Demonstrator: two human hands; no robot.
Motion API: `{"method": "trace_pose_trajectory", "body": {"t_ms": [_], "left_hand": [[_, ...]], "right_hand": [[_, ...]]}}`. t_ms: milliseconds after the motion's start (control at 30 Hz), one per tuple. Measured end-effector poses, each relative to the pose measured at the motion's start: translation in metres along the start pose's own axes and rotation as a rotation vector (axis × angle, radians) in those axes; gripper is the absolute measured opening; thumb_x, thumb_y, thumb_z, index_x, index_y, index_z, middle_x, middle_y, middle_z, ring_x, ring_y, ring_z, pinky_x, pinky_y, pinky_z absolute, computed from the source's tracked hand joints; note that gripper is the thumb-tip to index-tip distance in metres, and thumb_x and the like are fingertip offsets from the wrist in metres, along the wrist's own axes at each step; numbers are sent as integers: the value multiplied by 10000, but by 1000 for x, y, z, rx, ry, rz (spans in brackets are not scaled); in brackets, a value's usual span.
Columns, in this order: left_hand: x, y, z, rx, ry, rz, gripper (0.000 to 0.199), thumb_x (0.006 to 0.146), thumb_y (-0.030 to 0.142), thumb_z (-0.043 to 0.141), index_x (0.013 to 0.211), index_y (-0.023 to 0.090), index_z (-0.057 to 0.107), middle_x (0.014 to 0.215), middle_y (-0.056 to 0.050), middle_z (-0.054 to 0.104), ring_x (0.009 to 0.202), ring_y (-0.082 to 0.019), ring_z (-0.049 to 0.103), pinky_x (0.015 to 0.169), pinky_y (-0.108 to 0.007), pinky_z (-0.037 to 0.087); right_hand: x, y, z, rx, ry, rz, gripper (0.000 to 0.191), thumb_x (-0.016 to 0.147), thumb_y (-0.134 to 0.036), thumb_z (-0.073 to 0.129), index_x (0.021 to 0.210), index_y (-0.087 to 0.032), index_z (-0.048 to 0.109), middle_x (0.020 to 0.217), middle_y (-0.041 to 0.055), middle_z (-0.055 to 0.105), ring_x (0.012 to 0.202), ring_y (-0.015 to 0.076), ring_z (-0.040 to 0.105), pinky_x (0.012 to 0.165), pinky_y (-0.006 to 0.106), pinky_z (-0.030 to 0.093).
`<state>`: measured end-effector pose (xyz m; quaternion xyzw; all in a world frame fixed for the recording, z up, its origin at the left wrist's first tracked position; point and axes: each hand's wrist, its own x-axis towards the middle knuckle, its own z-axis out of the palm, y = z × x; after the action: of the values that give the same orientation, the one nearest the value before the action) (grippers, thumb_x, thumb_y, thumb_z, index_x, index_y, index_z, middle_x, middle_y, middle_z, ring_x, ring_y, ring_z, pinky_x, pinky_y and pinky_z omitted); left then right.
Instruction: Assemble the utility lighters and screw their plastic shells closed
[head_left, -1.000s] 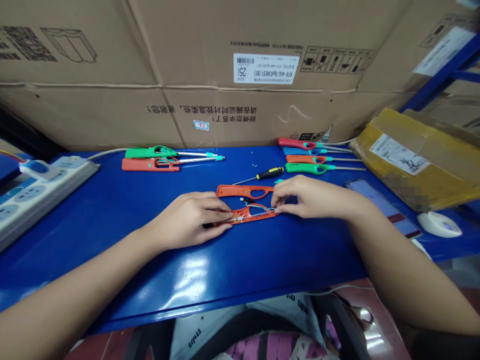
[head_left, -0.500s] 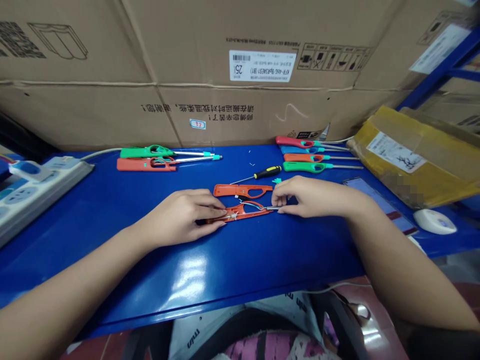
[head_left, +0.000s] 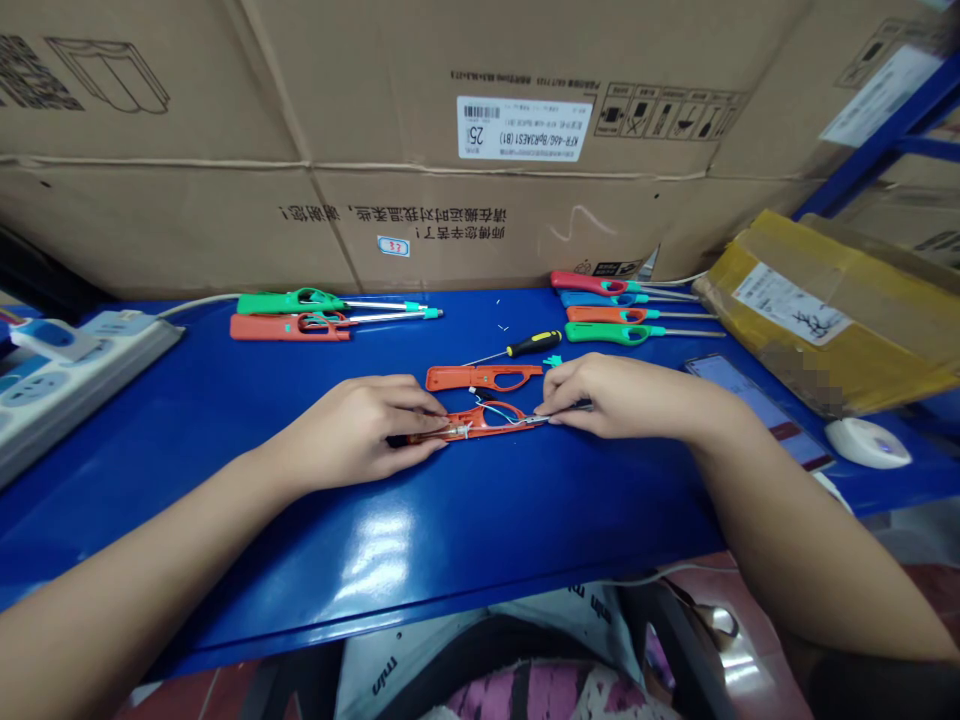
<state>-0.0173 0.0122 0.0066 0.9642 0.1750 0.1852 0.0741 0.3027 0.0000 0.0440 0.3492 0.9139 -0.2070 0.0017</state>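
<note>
An orange lighter half-shell (head_left: 491,428) lies on the blue table, its inside facing up with a wire and small parts in it. My left hand (head_left: 375,428) is closed around its left end. At the other end, my right hand (head_left: 581,395) pinches a metal lighter tube (head_left: 538,419) where it meets the shell; the tube's far part runs under my palm. Just beyond lies the matching orange shell half (head_left: 484,377). Behind it rests a screwdriver (head_left: 534,343) with a black and yellow handle, and a small turquoise piece (head_left: 552,361) lies by my right hand.
Green and orange long lighters (head_left: 291,327) lie at the back left. Several more lighters (head_left: 607,332) lie at the back right, near a phone (head_left: 750,405), a white mouse (head_left: 868,442) and a yellow-taped parcel (head_left: 840,310). A power strip (head_left: 82,370) borders the left; a large carton (head_left: 420,180) stands behind.
My right fingers have shifted slightly left along the metal tube and now pinch it closer to the shell. My left hand stays on the shell's left end.
</note>
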Motion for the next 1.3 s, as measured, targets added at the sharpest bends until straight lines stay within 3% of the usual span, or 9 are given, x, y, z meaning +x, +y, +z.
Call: {"method": "trace_pose_trajectory", "body": {"t_ms": [300,567,767,867,967,1100,1300], "left_hand": [[0,2,-1,91,0,39,224,1012,273,595,1111,207,785,1076,-46,796,945,-214,730,800,-344,607],[2,7,3,185,21,61,226,1023,242,567,1072,160,772,1029,-63,796,926,-227,732,783,-356,607],[4,13,1,219,21,73,243,1023,234,551,1096,142,764,1024,-76,794,915,-239,735,753,-366,604],[3,11,2,92,22,14,242,1021,230,553,1106,161,770,1049,-61,793,953,-225,729,797,-356,604],[1,7,4,-69,44,-89,232,1015,232,568,1085,191,785,1054,-54,790,962,-195,721,855,-333,595],[-1,0,7,-198,79,-107,200,971,241,648,1105,207,792,1067,-62,786,983,-195,718,897,-335,589],[1,-2,9,-307,74,-182,147,926,249,724,1035,230,820,1028,-53,791,924,-180,730,846,-308,595]], "right_hand": [[-2,-13,0,-221,-41,104,233,899,-55,562,870,-183,754,900,39,678,748,156,566,671,285,369],[2,-25,6,-429,-66,171,227,912,-59,539,822,-157,723,896,66,702,709,173,586,622,316,313],[3,-14,3,-196,87,85,191,962,-252,585,962,-205,770,1013,60,750,885,206,667,717,309,420],[7,-10,4,-118,158,99,183,964,-270,598,922,-188,757,966,58,739,847,183,658,702,290,421],[11,-7,7,-56,136,87,159,951,-282,634,877,-178,728,902,43,720,790,161,635,685,275,408],[13,-1,10,53,95,81,120,935,-228,644,863,-171,720,860,39,727,764,154,635,684,269,418],[18,3,15,307,58,151,136,902,-203,656,774,-159,661,816,34,728,725,142,636,635,247,422]]}}
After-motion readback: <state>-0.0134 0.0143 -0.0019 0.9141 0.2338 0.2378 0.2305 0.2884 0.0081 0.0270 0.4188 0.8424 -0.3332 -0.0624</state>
